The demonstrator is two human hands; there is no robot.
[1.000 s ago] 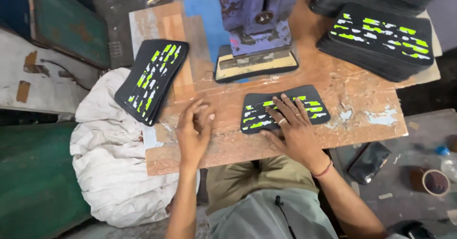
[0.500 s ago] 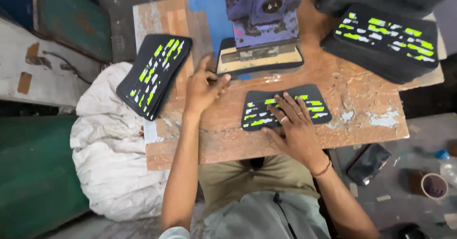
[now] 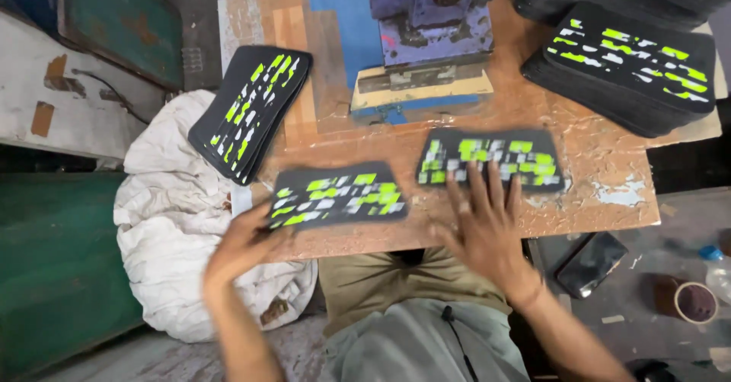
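Here, in the head view, a black sheet with green and white marks (image 3: 339,197) is held at its left end by the blurred left hand (image 3: 244,246), above the near edge of the wooden table (image 3: 609,176). A second such sheet (image 3: 491,157) lies flat on the table, touched at its near edge by the spread fingertips of the open right hand (image 3: 483,230). A stack of like sheets (image 3: 250,109) is seen at the table's left edge, above a white cloth (image 3: 171,222), and a purple machine (image 3: 426,17) stands behind.

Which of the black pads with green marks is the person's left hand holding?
The single black pad at the front edge of the table. The left hand grips its left end. The other single pad lies flat under the right hand's fingertips.
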